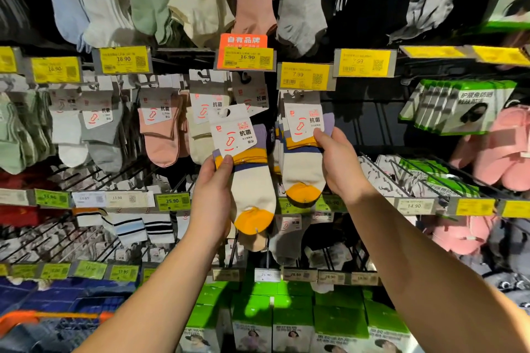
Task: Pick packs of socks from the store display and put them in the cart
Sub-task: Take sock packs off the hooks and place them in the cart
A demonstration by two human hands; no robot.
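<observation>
My left hand (210,195) grips a pack of cream socks with orange toe, yellow and purple bands and a white card label (249,180), held free of its hook in front of the display. My right hand (339,163) pinches the cuff of a matching sock pack (304,152) that still hangs on a peg under a yellow 7.99 price tag (304,75). An orange rim at the bottom left looks like the cart (43,319), with dark fabric in it.
Rows of hanging socks fill the wall: pink ones (160,135), white and grey ones (86,129), striped ones (143,226). Metal pegs jut out toward me at left and right. Green boxes (286,315) stand on the lowest shelf. Pink items (499,149) hang at right.
</observation>
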